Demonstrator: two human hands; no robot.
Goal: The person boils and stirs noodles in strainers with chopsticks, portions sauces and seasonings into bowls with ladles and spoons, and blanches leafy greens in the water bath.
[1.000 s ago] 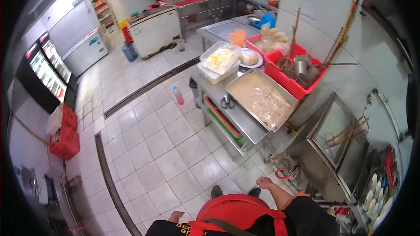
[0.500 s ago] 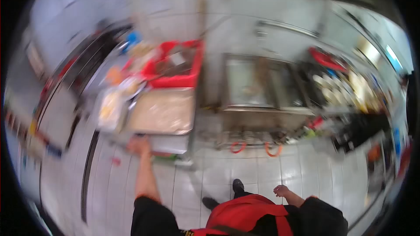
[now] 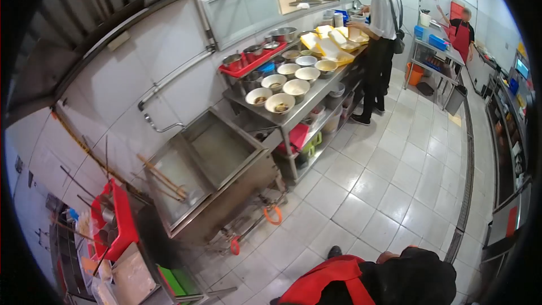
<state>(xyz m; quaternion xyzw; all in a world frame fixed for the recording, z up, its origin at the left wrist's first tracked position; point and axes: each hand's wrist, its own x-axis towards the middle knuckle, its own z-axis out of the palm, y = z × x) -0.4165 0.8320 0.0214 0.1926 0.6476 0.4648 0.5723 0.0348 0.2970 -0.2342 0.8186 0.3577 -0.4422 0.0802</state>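
Right hand: in the head view, the right hand is low in front of the wearer's black sleeve, mostly hidden; whether its grip is wide, narrow or holding something cannot be told.
Left hand: out of view, so its grip cannot be told either.
Tank: the steel tank stands left of centre, with sticks lying across one basin.
Rings: an orange ring and a red ring jut from its front; a leg passing close could knock one.
Bowls: the front bowl sits near the edge of the worktop; a brushing sleeve could tip it.
Floor: the tiles shine; if wet, a quick turn could cause a slip.
Co-worker: a person in white stands at the worktop; inattention could cause a bump.
Changed: since half a second ago, the view has swung right and sharpened; the tray now shows at lower left, and the left hand, then beside it, is gone.
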